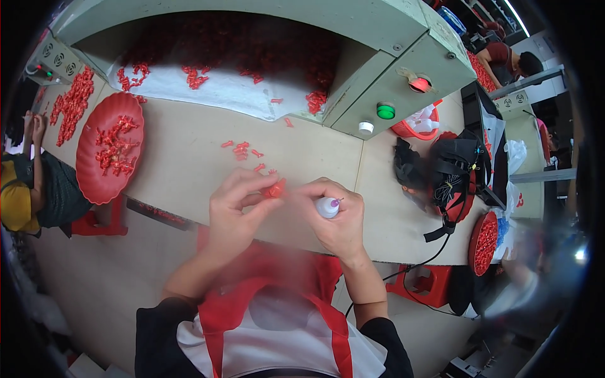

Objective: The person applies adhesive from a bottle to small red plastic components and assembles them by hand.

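Observation:
My left hand (232, 205) pinches a small red plastic figure (276, 188) between thumb and fingertips, just above the table (189, 148). Opposite it, my right hand (343, 227) is closed around a white squeeze bottle (326, 208) whose thin purple nozzle points away from the figure, to the right. My right thumb and forefinger come close to the figure, and blur hides whether they hold anything small. Beyond my left hand lie several loose red plastic pieces (241, 150).
A pale green machine (372, 82) with heaped red pieces in its dark opening stands behind. A scalloped red tray (87, 154) of pieces is at left, a black bag (455, 157) and a red basket (413, 132) at right. Other people sit on both sides.

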A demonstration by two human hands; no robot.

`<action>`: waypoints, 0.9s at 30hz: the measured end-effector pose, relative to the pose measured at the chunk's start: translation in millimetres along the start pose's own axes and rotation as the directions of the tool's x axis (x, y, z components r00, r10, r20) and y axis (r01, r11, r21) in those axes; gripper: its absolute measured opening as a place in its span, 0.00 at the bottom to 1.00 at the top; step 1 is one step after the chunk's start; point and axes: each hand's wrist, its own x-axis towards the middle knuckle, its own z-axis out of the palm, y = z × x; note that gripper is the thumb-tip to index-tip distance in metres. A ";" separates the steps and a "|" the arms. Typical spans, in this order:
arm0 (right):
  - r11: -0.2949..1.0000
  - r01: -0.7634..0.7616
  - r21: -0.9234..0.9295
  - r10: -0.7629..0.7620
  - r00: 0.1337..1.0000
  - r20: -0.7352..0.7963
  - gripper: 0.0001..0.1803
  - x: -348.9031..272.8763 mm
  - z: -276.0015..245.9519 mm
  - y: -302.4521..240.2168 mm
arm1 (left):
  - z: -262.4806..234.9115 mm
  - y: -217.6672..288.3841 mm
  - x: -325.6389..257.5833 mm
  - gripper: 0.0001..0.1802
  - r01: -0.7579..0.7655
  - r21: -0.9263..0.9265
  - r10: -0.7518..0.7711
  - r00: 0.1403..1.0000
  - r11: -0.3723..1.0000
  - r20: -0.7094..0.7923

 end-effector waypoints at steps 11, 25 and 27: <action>0.986 0.118 -0.122 -0.120 0.993 -0.014 0.06 4.3 5.6 2.6 | -12.7 5.2 5.6 0.18 -0.079 0.202 0.065 0.995 0.976 0.073; 0.952 0.184 -0.244 -0.201 0.979 -0.044 0.07 5.3 3.6 9.6 | -6.0 2.9 6.6 0.18 -0.062 0.296 0.045 0.997 0.953 0.065; 0.957 0.166 -0.238 -0.181 0.982 -0.043 0.07 4.7 1.4 11.1 | -5.1 3.0 7.2 0.18 -0.060 0.297 0.039 0.996 0.953 0.078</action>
